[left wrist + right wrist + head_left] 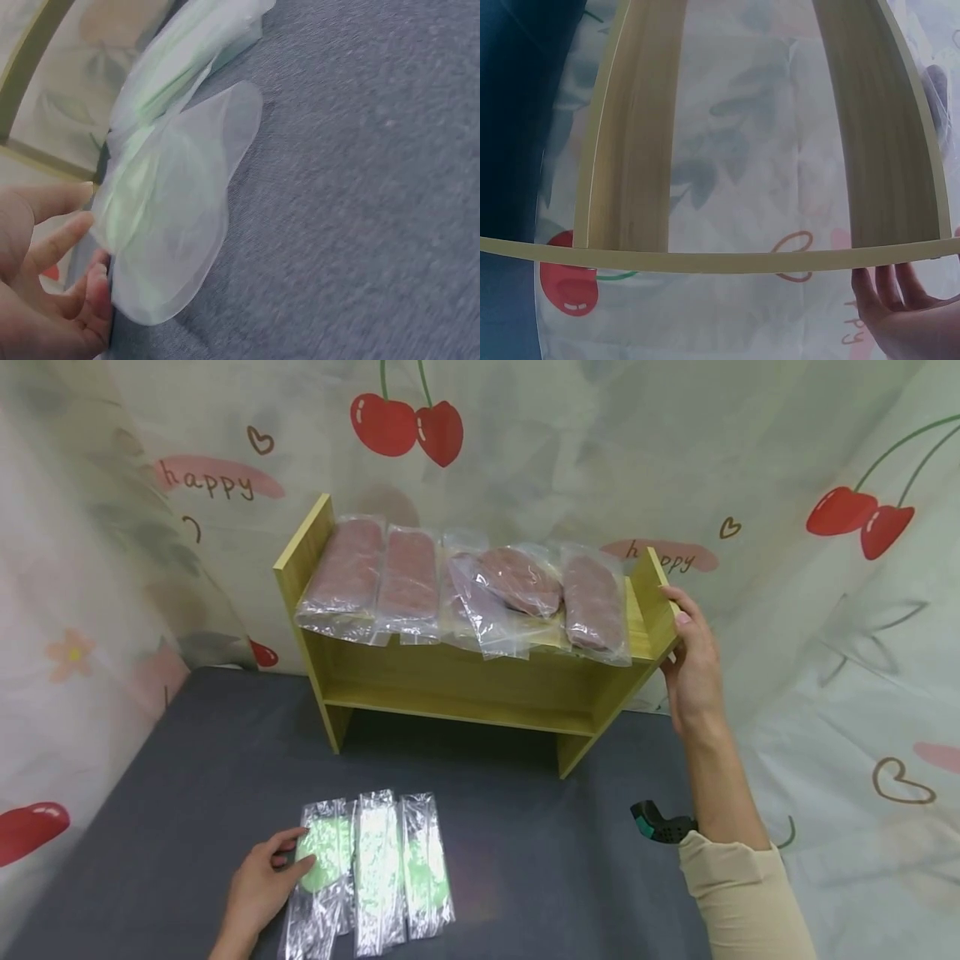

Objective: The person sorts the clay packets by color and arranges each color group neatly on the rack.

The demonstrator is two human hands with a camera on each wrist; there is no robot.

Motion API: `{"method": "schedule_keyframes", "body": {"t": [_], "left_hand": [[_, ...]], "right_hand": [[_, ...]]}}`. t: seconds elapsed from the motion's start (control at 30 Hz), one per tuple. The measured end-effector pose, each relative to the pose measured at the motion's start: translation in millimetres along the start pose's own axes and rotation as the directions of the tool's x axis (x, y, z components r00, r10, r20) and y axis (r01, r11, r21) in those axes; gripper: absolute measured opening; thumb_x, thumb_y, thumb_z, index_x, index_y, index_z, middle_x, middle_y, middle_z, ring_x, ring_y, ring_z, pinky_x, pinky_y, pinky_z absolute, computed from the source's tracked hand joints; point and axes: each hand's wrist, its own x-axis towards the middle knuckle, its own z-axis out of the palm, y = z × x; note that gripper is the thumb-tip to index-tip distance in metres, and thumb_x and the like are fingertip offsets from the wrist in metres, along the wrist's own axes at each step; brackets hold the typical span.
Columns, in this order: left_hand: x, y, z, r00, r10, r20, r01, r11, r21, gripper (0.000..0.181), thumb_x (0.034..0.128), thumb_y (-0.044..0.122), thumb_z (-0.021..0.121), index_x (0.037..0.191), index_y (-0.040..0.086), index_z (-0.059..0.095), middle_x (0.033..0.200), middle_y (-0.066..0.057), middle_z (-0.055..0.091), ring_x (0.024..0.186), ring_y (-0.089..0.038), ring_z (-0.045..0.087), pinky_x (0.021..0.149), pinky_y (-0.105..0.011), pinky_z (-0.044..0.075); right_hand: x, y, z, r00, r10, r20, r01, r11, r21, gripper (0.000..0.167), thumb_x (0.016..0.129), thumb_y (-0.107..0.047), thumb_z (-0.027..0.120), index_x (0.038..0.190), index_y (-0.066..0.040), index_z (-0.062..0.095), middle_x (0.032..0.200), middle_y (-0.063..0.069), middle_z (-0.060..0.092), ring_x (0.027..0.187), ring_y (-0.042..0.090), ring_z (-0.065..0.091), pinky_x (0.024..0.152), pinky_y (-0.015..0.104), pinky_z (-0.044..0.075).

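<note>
A small two-tier wooden shelf (457, 714) stands on the dark cloth. My right hand (693, 672) grips its right side panel (654, 610) near the top; in the right wrist view the fingers (889, 285) lie against the panel's outer face. On the upper tier lie several clear bags with flat, brownish-pink contents, including a leftmost bag (348, 564) and a rightmost bag (595, 602). My left hand (262, 881) has its fingertips at the left edge of a clear bag with pale green contents (322, 852). The left wrist view shows this bag (172, 217) beside loosely spread fingers.
More clear bags with green contents (380, 860) lie right of the left hand, with another narrow bag (425, 864) beside them. A black device (662, 823) sits at the right wrist. Cherry-printed fabric (525, 452) hangs behind and around the dark cloth (540, 860).
</note>
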Motion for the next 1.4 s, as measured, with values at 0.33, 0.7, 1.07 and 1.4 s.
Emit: {"method": "schedule_keyframes", "body": {"t": [0.33,0.7,1.07,1.4], "left_hand": [[-1.4,-0.4,11.5,0.991,0.110,-0.074,-0.102,0.989,0.103,0.056,0.0814,0.028,0.082,0.130,0.008,0.064,0.116,-0.024,0.058,0.100,-0.041,0.055,0.077,-0.054,0.046],[-2.7,4.0,18.8,0.997,0.039,-0.060,-0.029,0.985,0.170,0.065,0.0776,0.033,0.085,0.134,0.011,0.059,0.123,-0.031,0.047,0.111,-0.052,0.045,0.076,-0.059,0.043],[-6.9,12.3,21.1,0.990,0.116,-0.084,-0.094,0.967,0.237,0.064,0.0786,0.025,0.083,0.135,0.016,0.055,0.116,-0.026,0.057,0.079,-0.033,0.061,0.062,-0.052,0.048],[-9.9,5.3,20.9,0.997,0.041,-0.071,-0.043,0.999,-0.017,0.048,0.0907,0.024,0.072,0.134,0.017,0.053,0.113,-0.016,0.061,0.050,-0.016,0.043,0.045,-0.033,0.040]], "right_hand": [[-0.8,0.5,-0.6,1.000,-0.008,0.008,0.008,1.000,-0.008,0.039,0.106,-0.029,0.040,0.141,-0.018,0.054,0.132,0.007,0.043,0.108,0.020,0.046,0.089,0.034,0.038],[0.4,2.1,1.1,1.000,-0.013,0.001,0.013,1.000,-0.029,0.040,0.106,-0.029,0.038,0.141,-0.020,0.053,0.135,0.006,0.041,0.112,0.021,0.043,0.091,0.038,0.034],[-0.7,4.2,-0.1,1.000,-0.025,-0.016,0.024,0.999,-0.027,0.040,0.106,-0.028,0.038,0.141,-0.019,0.054,0.132,0.006,0.042,0.111,0.021,0.043,0.091,0.038,0.034],[0.1,4.7,2.3,0.999,-0.033,-0.019,0.032,0.999,-0.011,0.040,0.106,-0.029,0.039,0.140,-0.018,0.055,0.131,0.008,0.044,0.110,0.022,0.044,0.090,0.037,0.035]]}}
